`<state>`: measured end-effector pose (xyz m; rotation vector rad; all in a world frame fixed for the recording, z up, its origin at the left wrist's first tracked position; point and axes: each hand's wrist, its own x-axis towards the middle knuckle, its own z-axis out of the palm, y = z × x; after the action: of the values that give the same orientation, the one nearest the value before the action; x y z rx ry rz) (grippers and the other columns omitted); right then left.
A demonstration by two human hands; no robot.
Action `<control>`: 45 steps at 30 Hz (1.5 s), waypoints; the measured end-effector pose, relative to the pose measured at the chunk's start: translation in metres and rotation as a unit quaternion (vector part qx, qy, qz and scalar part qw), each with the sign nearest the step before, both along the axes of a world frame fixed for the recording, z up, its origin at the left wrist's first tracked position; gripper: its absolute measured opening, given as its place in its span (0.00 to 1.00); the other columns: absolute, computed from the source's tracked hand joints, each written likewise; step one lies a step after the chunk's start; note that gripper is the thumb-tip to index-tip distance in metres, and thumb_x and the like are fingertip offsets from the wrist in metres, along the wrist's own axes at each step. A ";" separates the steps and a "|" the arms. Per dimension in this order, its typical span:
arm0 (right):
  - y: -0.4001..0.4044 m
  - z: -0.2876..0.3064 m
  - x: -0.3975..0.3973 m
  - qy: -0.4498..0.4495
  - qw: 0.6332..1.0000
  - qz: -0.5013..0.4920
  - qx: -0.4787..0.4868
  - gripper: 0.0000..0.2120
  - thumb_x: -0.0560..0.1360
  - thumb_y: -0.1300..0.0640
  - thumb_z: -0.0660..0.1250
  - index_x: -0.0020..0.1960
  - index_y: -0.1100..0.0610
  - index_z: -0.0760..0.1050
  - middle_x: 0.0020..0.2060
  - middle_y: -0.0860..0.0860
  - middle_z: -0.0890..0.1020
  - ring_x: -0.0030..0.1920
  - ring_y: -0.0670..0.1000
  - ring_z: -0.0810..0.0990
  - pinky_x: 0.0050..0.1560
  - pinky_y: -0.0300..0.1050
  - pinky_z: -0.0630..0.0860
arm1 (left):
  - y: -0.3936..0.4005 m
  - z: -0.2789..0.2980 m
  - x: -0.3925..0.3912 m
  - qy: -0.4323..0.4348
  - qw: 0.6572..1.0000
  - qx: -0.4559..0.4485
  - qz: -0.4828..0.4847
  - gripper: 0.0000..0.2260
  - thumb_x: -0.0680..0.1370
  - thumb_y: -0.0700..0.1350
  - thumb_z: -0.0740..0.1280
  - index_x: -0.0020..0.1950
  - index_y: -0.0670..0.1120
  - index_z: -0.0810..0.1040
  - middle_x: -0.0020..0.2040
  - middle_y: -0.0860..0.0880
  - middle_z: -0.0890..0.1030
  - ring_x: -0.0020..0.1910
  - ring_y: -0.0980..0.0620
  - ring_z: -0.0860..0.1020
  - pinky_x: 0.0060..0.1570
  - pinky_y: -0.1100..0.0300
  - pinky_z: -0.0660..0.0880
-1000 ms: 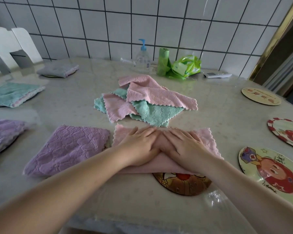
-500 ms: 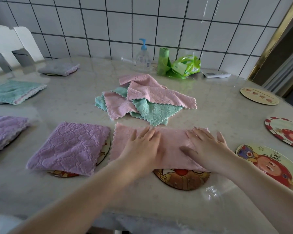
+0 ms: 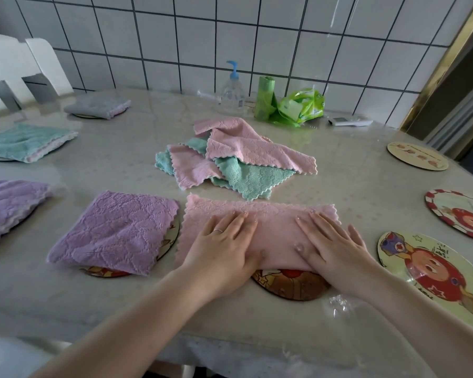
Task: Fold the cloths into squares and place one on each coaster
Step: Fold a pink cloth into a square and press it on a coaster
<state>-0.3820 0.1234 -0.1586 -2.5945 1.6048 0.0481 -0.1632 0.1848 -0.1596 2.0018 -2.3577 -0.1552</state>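
Observation:
A pink cloth (image 3: 273, 222), folded into a long strip, lies across a round brown picture coaster (image 3: 290, 285) near the table's front edge. My left hand (image 3: 224, 241) and my right hand (image 3: 331, 241) press flat on it, fingers spread, a gap between them. A folded purple cloth (image 3: 115, 230) covers the coaster to the left. Behind the strip lies a loose pile of pink and green cloths (image 3: 235, 162). Three bare coasters sit at the right: a cartoon one (image 3: 432, 271), a red-rimmed one (image 3: 459, 214) and a pale one (image 3: 417, 155).
More folded cloths rest on coasters at the left: purple (image 3: 8, 203), green (image 3: 25, 141), grey (image 3: 96, 106). Against the tiled wall stand a pump bottle (image 3: 232, 88), a green roll (image 3: 264, 98), a green bag (image 3: 302, 105) and a remote (image 3: 348, 120). A white chair (image 3: 19, 66) stands back left.
My hands, together at the middle of the pink cloth a second ago, have slid apart along the strip, the left leftward and the right rightward.

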 end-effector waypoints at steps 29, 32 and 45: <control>-0.078 0.057 0.083 -0.087 0.981 0.113 0.129 0.06 0.75 0.53 0.65 0.40 0.49 0.69 0.35 0.46 0.73 0.33 0.45 0.69 0.35 0.41 0.65 | 0.037 0.002 -0.005 0.127 0.965 -0.209 -0.090 0.10 0.72 0.48 0.67 0.52 0.54 0.79 0.46 0.57 0.78 0.46 0.55 0.77 0.48 0.57 0.74; -0.077 0.067 0.078 -0.108 0.981 0.117 0.112 0.06 0.76 0.52 0.65 0.44 0.53 0.71 0.33 0.46 0.72 0.34 0.47 0.69 0.36 0.43 0.65 | 0.034 0.002 -0.005 0.118 0.965 -0.215 -0.092 0.11 0.72 0.45 0.69 0.53 0.53 0.79 0.45 0.56 0.78 0.45 0.53 0.77 0.45 0.56 0.74; -0.066 0.106 0.057 -0.292 0.944 0.092 0.121 0.06 0.75 0.61 0.67 0.43 0.53 0.70 0.32 0.49 0.74 0.25 0.39 0.68 0.26 0.31 0.65 | 0.031 0.018 0.012 0.230 0.943 -0.241 0.015 0.06 0.76 0.43 0.64 0.46 0.54 0.77 0.34 0.57 0.77 0.26 0.58 0.72 0.26 0.62 0.72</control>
<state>-0.3253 0.0577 -0.0526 -2.2582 1.0698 -0.4398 -0.1511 0.2155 -0.1415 1.5613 -1.8489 -0.0314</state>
